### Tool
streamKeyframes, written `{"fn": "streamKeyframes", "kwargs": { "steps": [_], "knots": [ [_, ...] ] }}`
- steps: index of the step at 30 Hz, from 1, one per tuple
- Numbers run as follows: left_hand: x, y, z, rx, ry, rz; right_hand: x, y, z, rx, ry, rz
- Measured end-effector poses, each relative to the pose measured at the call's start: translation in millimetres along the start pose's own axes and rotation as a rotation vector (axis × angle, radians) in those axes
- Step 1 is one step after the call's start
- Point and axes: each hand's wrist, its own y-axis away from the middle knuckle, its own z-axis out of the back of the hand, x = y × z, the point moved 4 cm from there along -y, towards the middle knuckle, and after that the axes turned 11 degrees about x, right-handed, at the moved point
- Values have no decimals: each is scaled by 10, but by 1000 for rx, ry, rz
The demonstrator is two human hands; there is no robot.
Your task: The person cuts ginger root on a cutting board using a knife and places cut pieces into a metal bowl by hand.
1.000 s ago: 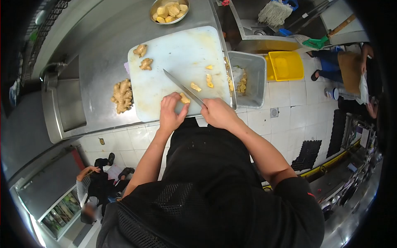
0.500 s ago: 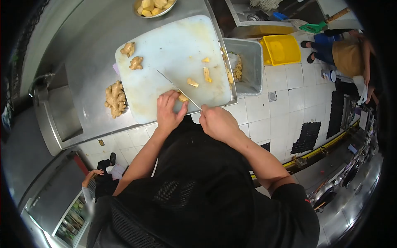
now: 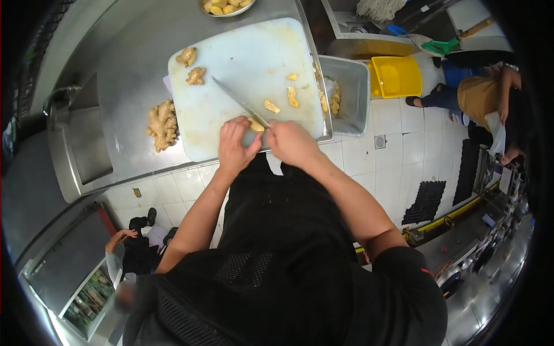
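My right hand (image 3: pixel 290 142) is wrapped round the handle of a knife (image 3: pixel 236 101), whose blade points up and left over the white cutting board (image 3: pixel 242 57). Between the thumb and fingers of my left hand (image 3: pixel 234 144) is a peeled ginger piece (image 3: pixel 255 124), right beside the blade. Small cut scraps (image 3: pixel 292 97) lie on the board to the right. Two unpeeled ginger knobs (image 3: pixel 196 75) rest at its upper left. A large ginger root (image 3: pixel 163 126) sits on the steel counter, left of the board.
A bowl of peeled pieces (image 3: pixel 226 6) stands beyond the board. Right of the counter are a grey bin (image 3: pixel 353 95) with scraps and a yellow container (image 3: pixel 398 76). A sink (image 3: pixel 89 141) is at left. One person (image 3: pixel 482 95) stands at right, another (image 3: pixel 138 251) is at lower left.
The knife and my right hand have moved closer to my left hand, and the blade now lies across the board by the ginger piece. The camera view has shifted slightly.
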Motion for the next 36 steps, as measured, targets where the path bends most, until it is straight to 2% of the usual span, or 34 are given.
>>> {"fn": "streamKeyframes", "kwargs": {
  "steps": [5,9,11,12,14,16,19,21,25,27,28,30,31,32,34,35,36],
  "knots": [
    [-109,-33,72,-12,100,66,-180,155,229,-123,-48,-10],
    [-40,-138,108,-60,40,11,-187,285,237,-126,-40,46],
    [127,-276,254,-209,201,190,-204,313,183,-110,-97,20],
    [269,-500,419,-272,164,221,-198,307,174,-122,-88,35],
    [388,-1088,843,-251,215,429,-233,347,104,-129,-142,-21],
    [462,-1672,1171,-210,233,457,-215,383,67,-133,-127,-21],
    [721,-2287,1382,-163,231,371,-158,400,60,-145,-102,0],
    [901,-2449,1373,152,373,461,-96,424,68,-151,-93,17],
    [1286,-2257,1475,132,354,416,-85,446,5,-148,-128,20],
    [1468,-2061,1418,393,99,483,-186,426,-42,-148,-143,40],
    [1428,-1968,1410,395,99,483,-248,418,-57,-140,-166,38],
    [1332,-1671,1301,656,-197,470,-334,437,-32,-135,-188,33],
    [1323,-1533,1249,658,-194,470,-405,454,6,-149,-311,-68],
    [1295,-1412,1204,549,-167,390,-487,465,38,-161,-432,-169],
    [1303,-1219,1100,323,-52,282,-596,456,139,-228,-359,-147],
    [1314,-1133,1024,329,-48,288,-623,449,187,-301,-286,-120],
    [1158,-1054,991,292,99,346,-513,485,264,-335,-184,-89]
  ]
}}
